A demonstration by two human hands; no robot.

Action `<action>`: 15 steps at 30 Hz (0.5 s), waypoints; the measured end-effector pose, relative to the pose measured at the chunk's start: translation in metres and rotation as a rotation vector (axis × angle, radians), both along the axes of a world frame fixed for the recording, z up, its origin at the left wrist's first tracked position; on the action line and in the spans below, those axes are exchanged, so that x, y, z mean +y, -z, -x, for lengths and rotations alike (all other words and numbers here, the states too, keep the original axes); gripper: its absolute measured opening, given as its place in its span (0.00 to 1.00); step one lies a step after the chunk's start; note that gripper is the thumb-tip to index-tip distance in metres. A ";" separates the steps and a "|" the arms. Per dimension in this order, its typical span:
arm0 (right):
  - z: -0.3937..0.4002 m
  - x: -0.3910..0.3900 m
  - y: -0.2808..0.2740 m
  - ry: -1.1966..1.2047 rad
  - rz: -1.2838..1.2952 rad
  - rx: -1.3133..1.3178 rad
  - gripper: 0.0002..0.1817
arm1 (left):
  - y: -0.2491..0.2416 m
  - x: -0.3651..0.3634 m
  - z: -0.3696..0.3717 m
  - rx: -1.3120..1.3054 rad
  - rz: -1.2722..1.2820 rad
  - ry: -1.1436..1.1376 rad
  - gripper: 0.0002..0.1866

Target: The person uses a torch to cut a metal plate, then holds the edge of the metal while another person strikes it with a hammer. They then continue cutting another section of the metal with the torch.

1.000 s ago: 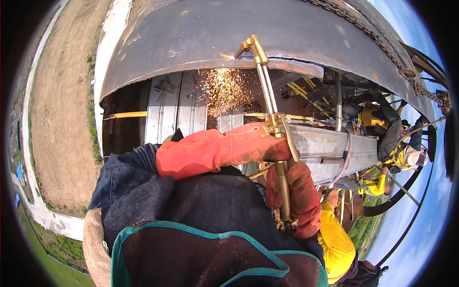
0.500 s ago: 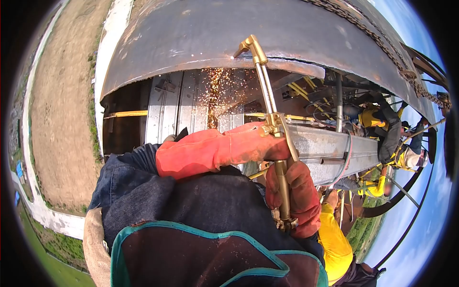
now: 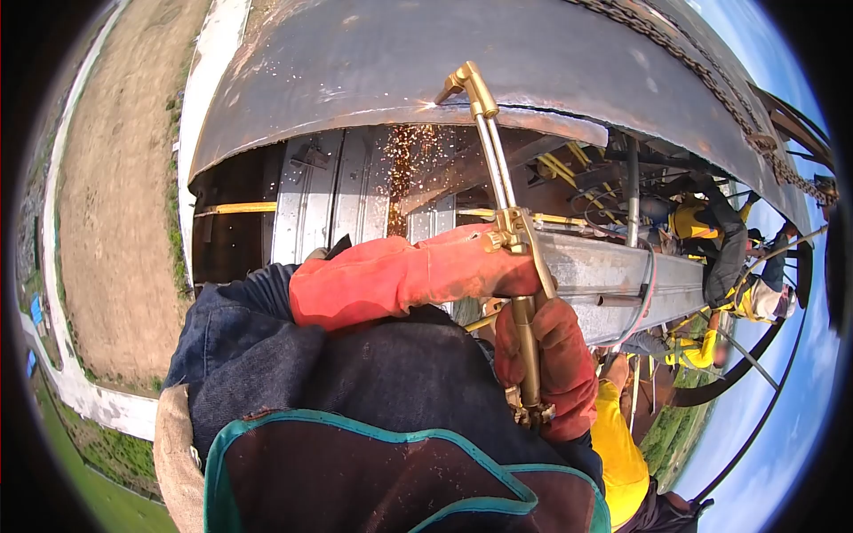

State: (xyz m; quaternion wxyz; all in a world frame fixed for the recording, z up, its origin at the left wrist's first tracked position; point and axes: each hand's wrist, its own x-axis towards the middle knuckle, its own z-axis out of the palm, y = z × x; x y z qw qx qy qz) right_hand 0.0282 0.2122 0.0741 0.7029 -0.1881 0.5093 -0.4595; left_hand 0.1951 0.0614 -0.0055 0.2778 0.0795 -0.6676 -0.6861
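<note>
Both my hands wear red leather gloves and grip a brass cutting torch (image 3: 495,164). My left hand (image 3: 508,266) is closed around the torch near its valve, below the long twin tubes. Lower down, my right hand (image 3: 565,369) wraps its fingers around the handle. The angled head of the torch is at a cut line in a large, curved steel plate (image 3: 382,58), with a bright glow at the tip. Sparks (image 3: 404,169) fall from beneath the plate's edge. To the right of the tip, a dark open slit runs along the plate.
A heavy chain (image 3: 711,75) crosses the plate at upper right. Below the plate lie metal panels (image 3: 306,191) and a galvanized beam (image 3: 613,275). Several people work at right; a yellow sleeve (image 3: 617,453) is close beside my right glove. Ground far below shows at left.
The glow at the torch tip is brighter, and the sparks have scattered differently. Both hands keep their grip on the torch, almost unmoved.
</note>
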 end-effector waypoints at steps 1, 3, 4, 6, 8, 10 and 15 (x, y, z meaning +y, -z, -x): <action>-0.001 0.000 0.000 0.007 0.006 0.005 0.22 | -0.005 0.000 -0.002 0.000 -0.092 0.020 0.20; -0.005 -0.002 -0.005 0.012 -0.022 0.017 0.22 | -0.013 0.000 -0.005 0.011 -0.198 0.050 0.21; -0.006 -0.003 -0.006 0.014 -0.035 0.023 0.22 | -0.012 0.000 -0.005 0.022 -0.200 0.050 0.20; -0.002 -0.003 -0.003 -0.007 -0.042 0.020 0.22 | -0.008 0.002 -0.004 0.048 -0.196 0.039 0.20; -0.002 -0.003 -0.002 -0.011 -0.048 0.020 0.22 | -0.008 0.001 -0.004 0.036 -0.144 0.029 0.19; -0.003 -0.003 -0.003 0.000 -0.052 0.023 0.22 | -0.008 -0.003 -0.004 0.000 -0.062 0.035 0.19; -0.002 -0.005 -0.003 -0.015 -0.077 0.035 0.19 | 0.010 -0.003 0.002 0.049 0.124 -0.017 0.17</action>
